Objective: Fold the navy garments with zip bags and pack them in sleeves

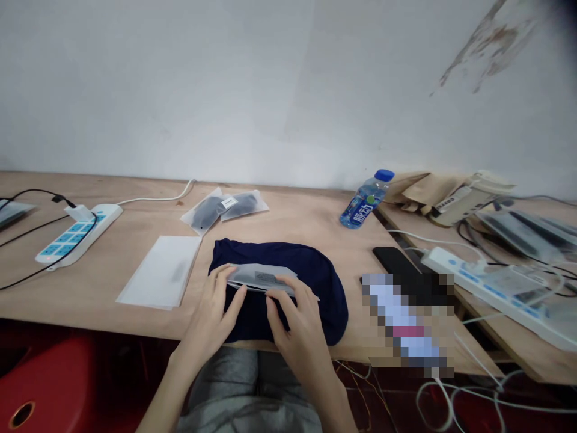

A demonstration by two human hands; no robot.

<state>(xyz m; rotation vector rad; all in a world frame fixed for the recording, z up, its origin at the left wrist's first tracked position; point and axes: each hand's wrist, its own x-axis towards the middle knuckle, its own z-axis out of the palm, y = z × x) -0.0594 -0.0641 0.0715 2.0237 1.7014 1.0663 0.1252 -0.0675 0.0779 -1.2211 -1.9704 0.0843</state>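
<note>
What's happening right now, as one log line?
left hand: holding frosted pouch | right hand: holding same pouch | under pouch: navy cloth | behind cloth: two packets

frosted plastic pouch (247, 273); matt cloth (252, 322); smooth wood-look tabletop (293, 216)

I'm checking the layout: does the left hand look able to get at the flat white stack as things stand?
Probably yes: the flat white stack lies near the left hand, nothing standing between, though that hand holds the frosted bag.
</note>
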